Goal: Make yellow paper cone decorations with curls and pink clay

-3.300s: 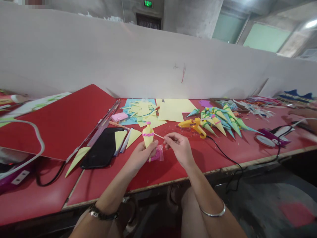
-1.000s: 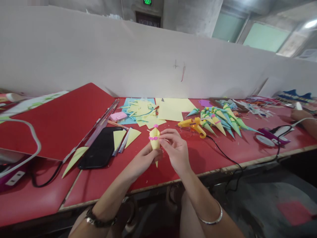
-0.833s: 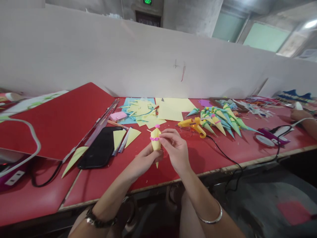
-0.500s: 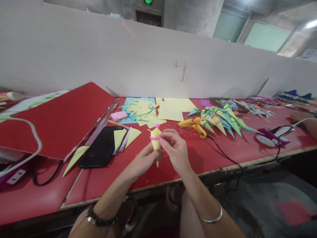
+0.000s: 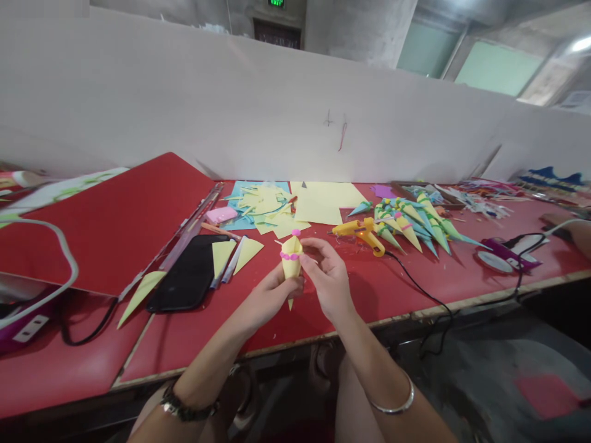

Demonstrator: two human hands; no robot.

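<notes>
A small yellow paper cone (image 5: 291, 267), point down, has a band of pink beads around it and a pink ball at its top. My left hand (image 5: 276, 295) is closed around the cone's lower part, and the tip sticks out below. On the cone's right side, near the pink band, my right hand (image 5: 327, 277) has its thumb and index finger pressed at the paper edge. Yellow paper pieces (image 5: 248, 253) lie left of the cone beside a black phone (image 5: 187, 277).
A yellow glue gun (image 5: 362, 234) with a black cord lies to the right, beside a pile of finished cones (image 5: 415, 224). Paper scraps (image 5: 265, 206) and yellow sheets (image 5: 323, 203) lie behind. At the far right, another person's hand (image 5: 570, 231) rests near the table.
The cone has tilted slightly, its top shifting right and its tip left. My right fingers have moved a little to the right along with its edge.
</notes>
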